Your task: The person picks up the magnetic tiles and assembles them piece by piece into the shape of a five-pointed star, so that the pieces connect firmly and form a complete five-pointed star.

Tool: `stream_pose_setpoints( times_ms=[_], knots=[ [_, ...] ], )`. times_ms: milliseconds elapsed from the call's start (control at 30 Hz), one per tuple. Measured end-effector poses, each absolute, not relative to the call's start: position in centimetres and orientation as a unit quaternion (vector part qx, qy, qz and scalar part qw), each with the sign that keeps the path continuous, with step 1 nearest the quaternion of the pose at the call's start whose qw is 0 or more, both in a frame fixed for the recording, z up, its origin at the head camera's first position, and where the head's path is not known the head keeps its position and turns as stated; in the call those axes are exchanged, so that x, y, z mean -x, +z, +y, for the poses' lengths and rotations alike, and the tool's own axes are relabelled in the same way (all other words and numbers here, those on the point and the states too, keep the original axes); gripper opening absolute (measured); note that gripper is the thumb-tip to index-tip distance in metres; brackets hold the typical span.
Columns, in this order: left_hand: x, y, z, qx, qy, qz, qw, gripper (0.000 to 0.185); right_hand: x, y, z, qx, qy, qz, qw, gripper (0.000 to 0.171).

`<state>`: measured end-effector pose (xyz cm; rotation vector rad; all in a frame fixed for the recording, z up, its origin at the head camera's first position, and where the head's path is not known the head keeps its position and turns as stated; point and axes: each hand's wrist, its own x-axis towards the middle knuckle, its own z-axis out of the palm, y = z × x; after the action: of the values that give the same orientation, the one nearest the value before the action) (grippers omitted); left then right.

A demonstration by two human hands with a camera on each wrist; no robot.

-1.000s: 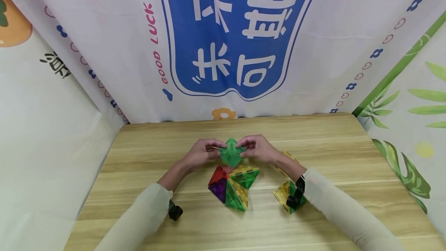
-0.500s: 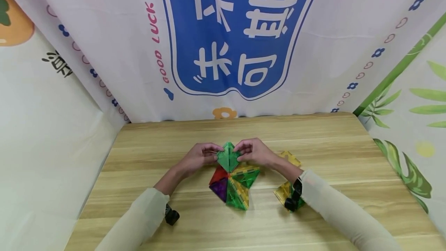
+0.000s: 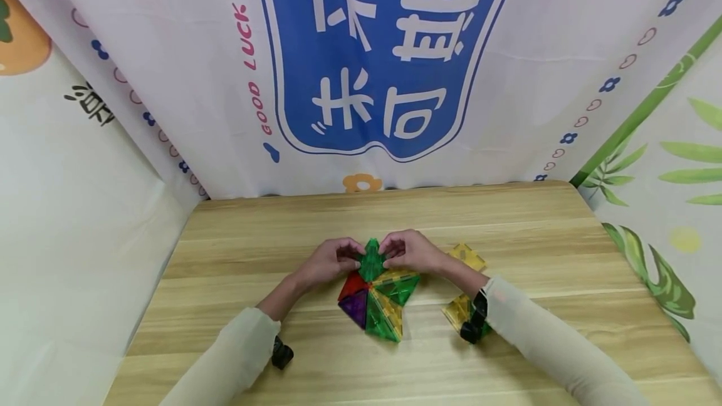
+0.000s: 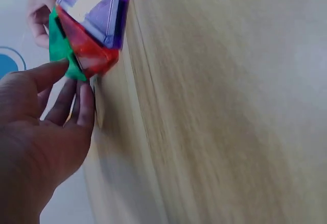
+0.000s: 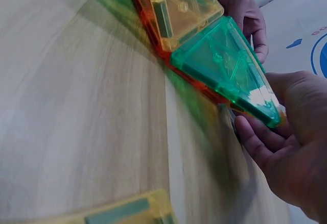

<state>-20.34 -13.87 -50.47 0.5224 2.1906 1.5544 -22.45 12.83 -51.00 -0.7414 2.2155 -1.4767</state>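
Observation:
Both hands meet at the far side of a cluster of see-through magnetic tiles on the table. Between them stands a pair of green triangular magnetic tiles (image 3: 371, 260), folded toward each other. My left hand (image 3: 329, 260) pinches its left side between thumb and fingers; my right hand (image 3: 414, 252) pinches the right side. Against the green tiles lie a red tile (image 4: 87, 45) and a purple tile (image 4: 97, 4). Yellow-and-green tiles (image 3: 386, 315) complete the ring nearer me. From the right wrist view, a green tile (image 5: 225, 63) sits beside a yellow one (image 5: 184, 12), with orange-red edges beneath.
To the right, by my right forearm, lie a loose yellow tile (image 3: 468, 257) and a yellow-and-green group (image 3: 458, 311) partly behind the wrist camera. The wooden table (image 3: 271, 218) ends at a printed cloth (image 3: 304, 171) at the back.
The green tiles have come down toward me onto the cluster's far side and folded narrower. Both hands have moved with them, drawing closer together.

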Motion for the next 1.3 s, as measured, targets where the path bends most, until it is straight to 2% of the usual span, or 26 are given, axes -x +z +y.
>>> stream_pose_setpoints(
  times_ms=[100,233,333,567,1000,1133,1300],
  knots=[
    [19.8,-50.3,-13.5,-0.196,0.529,0.808,0.170,0.018,22.5,-50.7,13.0,0.279,-0.493,0.807,0.164,0.023],
    [18.8,-49.7,-13.0,-0.200,0.496,0.834,0.134,0.018,22.8,-50.4,12.9,0.311,-0.474,0.816,0.113,0.035],
    [17.8,-49.3,-12.8,-0.206,0.464,0.855,0.108,0.021,23.0,-50.2,12.8,0.344,-0.458,0.815,0.095,0.044],
    [15.6,-48.7,-12.6,-0.207,0.402,0.890,0.058,0.031,23.6,-50.0,12.4,0.379,-0.418,0.817,0.122,0.041],
    [13.6,-48.8,-11.0,-0.188,0.343,0.918,0.058,0.068,23.6,-50.1,13.3,0.405,-0.409,0.815,0.070,0.038],
    [13.7,-48.8,-10.6,-0.194,0.337,0.919,0.068,0.069,23.3,-50.3,14.0,0.401,-0.396,0.825,0.038,0.037],
    [14.4,-48.5,-10.8,-0.204,0.340,0.914,0.079,0.060,22.7,-50.4,14.7,0.380,-0.372,0.847,-0.006,0.036]
  ],
)
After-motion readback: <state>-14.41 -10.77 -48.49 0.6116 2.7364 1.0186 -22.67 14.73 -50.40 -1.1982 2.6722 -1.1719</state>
